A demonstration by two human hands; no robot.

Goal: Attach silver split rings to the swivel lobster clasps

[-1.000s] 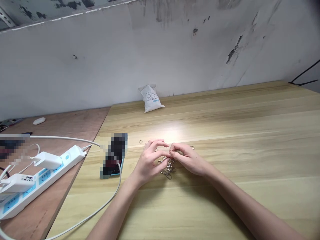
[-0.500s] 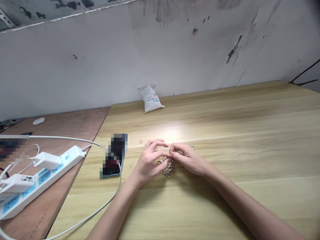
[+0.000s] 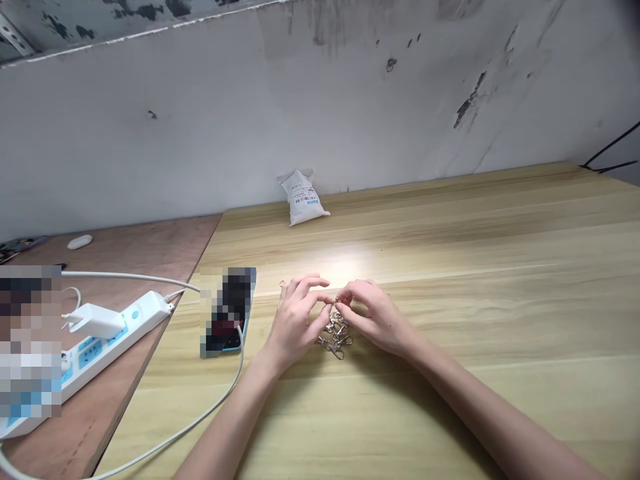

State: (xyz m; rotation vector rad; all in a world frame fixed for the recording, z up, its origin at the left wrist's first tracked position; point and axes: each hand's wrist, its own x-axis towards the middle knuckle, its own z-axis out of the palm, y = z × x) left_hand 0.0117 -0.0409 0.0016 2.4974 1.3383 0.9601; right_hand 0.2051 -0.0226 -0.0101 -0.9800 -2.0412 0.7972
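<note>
A small pile of silvery metal swivel clasps (image 3: 338,339) lies on the wooden table beneath my two hands. My right hand (image 3: 373,313) pinches a small shiny metal piece (image 3: 336,302) between thumb and forefinger, just above the pile. From the other side my left hand (image 3: 301,320) brings its thumb and forefinger together at that same piece, its other fingers loosely bent. Whether the piece is a ring or a clasp is too small to tell. A loose metal ring (image 3: 283,284) rests beyond my left hand, partly behind the fingers.
A white plastic packet (image 3: 303,200) stands by the wall. Left of my hands lies a blurred phone (image 3: 231,310) with a white cable (image 3: 220,397) curving past my left forearm. A white power strip (image 3: 145,313) with plugged-in chargers sits on the brown board.
My left thumb and forefinger have closed in on the metal piece at my right fingertips. Both hands' fingertips have shifted slightly left and away from me.
</note>
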